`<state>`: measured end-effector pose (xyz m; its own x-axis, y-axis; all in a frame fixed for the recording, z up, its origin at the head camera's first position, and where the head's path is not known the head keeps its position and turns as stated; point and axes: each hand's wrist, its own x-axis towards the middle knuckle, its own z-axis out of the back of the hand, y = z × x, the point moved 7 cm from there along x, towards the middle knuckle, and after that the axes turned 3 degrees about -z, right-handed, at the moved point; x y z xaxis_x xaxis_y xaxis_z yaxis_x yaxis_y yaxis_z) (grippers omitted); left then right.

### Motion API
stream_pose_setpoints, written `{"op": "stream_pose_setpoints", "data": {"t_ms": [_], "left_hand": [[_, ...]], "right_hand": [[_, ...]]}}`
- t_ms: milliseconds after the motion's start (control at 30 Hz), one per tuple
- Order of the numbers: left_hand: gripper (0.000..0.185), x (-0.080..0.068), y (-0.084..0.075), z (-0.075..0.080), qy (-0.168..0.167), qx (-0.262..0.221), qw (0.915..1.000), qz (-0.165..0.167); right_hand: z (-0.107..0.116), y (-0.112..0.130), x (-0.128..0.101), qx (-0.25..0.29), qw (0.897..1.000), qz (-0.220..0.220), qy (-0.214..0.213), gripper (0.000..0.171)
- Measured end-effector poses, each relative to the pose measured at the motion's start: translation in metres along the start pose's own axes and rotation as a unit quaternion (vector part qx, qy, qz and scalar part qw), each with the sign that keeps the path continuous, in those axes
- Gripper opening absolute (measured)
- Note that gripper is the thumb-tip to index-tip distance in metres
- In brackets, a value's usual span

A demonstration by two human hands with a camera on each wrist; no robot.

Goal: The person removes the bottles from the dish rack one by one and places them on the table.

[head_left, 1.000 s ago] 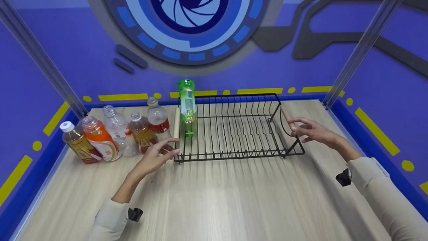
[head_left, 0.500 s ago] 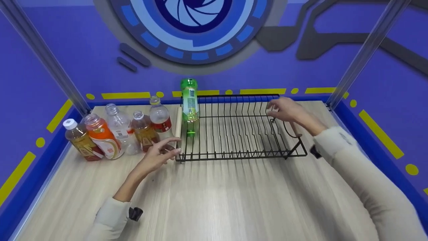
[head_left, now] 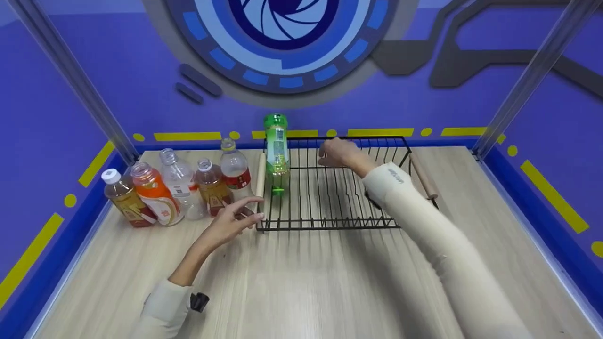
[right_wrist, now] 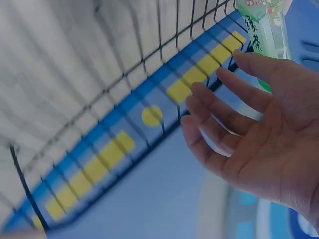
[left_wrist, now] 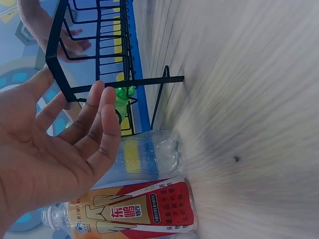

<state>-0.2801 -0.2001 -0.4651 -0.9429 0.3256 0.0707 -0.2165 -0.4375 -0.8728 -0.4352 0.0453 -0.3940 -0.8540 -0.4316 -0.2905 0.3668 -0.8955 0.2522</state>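
Observation:
A black wire dish rack [head_left: 330, 229] with wooden handles stands on the table. At its left end a green-tea bottle [head_left: 277, 146] stands upside down, base up and green cap [head_left: 278, 191] low between the wires. My right hand [head_left: 341, 153] hovers over the back of the rack, fingers loosely curled around nothing; the right wrist view shows its bare palm [right_wrist: 259, 129] near the bottle. My left hand [head_left: 229, 226] is at the rack's front left corner, thumb and forefinger spread beside the frame. Its fingers [left_wrist: 107, 124] are relaxed; contact with the rack is hard to confirm.
Left of the rack several bottles stand close together: an amber one with a white cap [head_left: 127, 197], an orange one [head_left: 155, 193], a clear one [head_left: 181, 181], a small amber one [head_left: 212, 188] and a red-labelled one [head_left: 235, 169]. A blue wall [head_left: 339, 113] rises behind.
My right hand has left the right wooden handle and swept left over the rack towards the green-tea bottle. The left hand stays at the front left corner; the head view has shifted slightly.

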Motion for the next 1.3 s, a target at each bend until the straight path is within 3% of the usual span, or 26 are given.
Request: {"op": "stream_pose_setpoints", "data": {"t_ms": [67,167,233,333,467,667,867,933,1133,1300], "left_hand": [[0.047,0.001,0.0,0.0,0.0,-0.001,1.0,-0.001],[0.047,0.0,0.001,-0.001,0.003,-0.002,1.0,0.003],[0.047,0.0,0.001,0.0,0.004,0.0,1.0,0.004],[0.047,-0.001,0.0,0.0,0.002,0.006,1.0,0.005],[0.047,-0.003,-0.002,0.0,0.002,0.004,1.0,0.007],[0.046,-0.004,-0.002,0.001,0.002,-0.001,0.9999,0.013],[0.046,0.0,-0.001,0.001,0.002,-0.004,0.9999,0.013],[0.046,0.0,0.0,0.0,0.001,-0.009,0.9999,0.008],[0.045,-0.004,0.004,-0.002,0.0,-0.012,0.9999,0.011],[0.045,-0.002,0.001,-0.002,-0.006,-0.016,0.9997,0.018]], "right_hand": [[-0.009,0.007,0.011,0.105,0.994,-0.01,0.037,0.051],[-0.021,0.017,0.024,0.252,0.964,-0.039,0.08,0.065],[-0.028,0.024,0.031,0.297,0.949,-0.059,0.091,0.075],[-0.038,0.035,0.039,0.322,0.938,-0.073,0.103,0.084],[-0.049,0.046,0.044,0.356,0.924,-0.078,0.118,0.079],[-0.054,0.055,0.046,0.378,0.915,-0.085,0.107,0.07],[-0.044,0.046,0.042,0.39,0.912,-0.096,0.085,0.054],[-0.04,0.042,0.038,0.401,0.906,-0.102,0.083,0.056],[-0.023,0.024,0.024,0.466,0.873,-0.092,0.11,0.068],[0.004,0.0,-0.003,0.487,0.867,-0.064,0.083,0.062]]}}
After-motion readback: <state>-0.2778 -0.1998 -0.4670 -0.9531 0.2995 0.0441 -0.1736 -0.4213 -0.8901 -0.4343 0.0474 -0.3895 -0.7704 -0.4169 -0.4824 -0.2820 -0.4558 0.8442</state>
